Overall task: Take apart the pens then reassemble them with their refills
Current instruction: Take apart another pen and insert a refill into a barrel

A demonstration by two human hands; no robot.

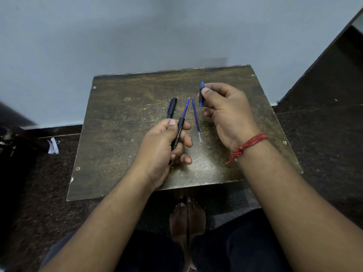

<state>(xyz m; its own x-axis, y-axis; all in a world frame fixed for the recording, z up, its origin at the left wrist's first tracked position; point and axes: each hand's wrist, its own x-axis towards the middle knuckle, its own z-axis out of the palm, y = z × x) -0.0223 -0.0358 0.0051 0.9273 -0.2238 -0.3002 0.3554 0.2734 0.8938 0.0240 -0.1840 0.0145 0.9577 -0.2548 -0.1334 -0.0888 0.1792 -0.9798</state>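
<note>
1. Barrel (177,137): black, printed lettering, gripped in the left hand (167,146) with thumb on top and fingers curled under. Its refill (185,107), blue, sticks out of the far end, tip pointing away from the person and slightly right.
2. Right hand (228,112): held above the table, thumb and fingers pinching a short blue-and-black pen piece (201,94), upright, long axis roughly parallel to the protruding refill. Judged to be the front section or a cap; cannot tell which.
3. Key relation: the pinched piece sits right of and a little beyond the refill tip, near but apart. Both axes run near-far, so mating them calls for a leftward shift of the right hand, then sliding the piece down over the tip toward the barrel. The right hand is the nearer one.
4. Loose refill (196,119): lies flat on the table between the two hands, tip far, touching neither hand. It lies beneath the likely path; a low sweep could knock it.
5. Capped black pen (171,107): on the table just left of the held refill, beyond the left thumb.
6. Table (117,134): worn brown top; open surface left and far of the parts, wall beyond the far edge, near edge under the forearms.
7. Stage, judged: mid-reassembly of one pen; the second refill not yet housed.
</note>
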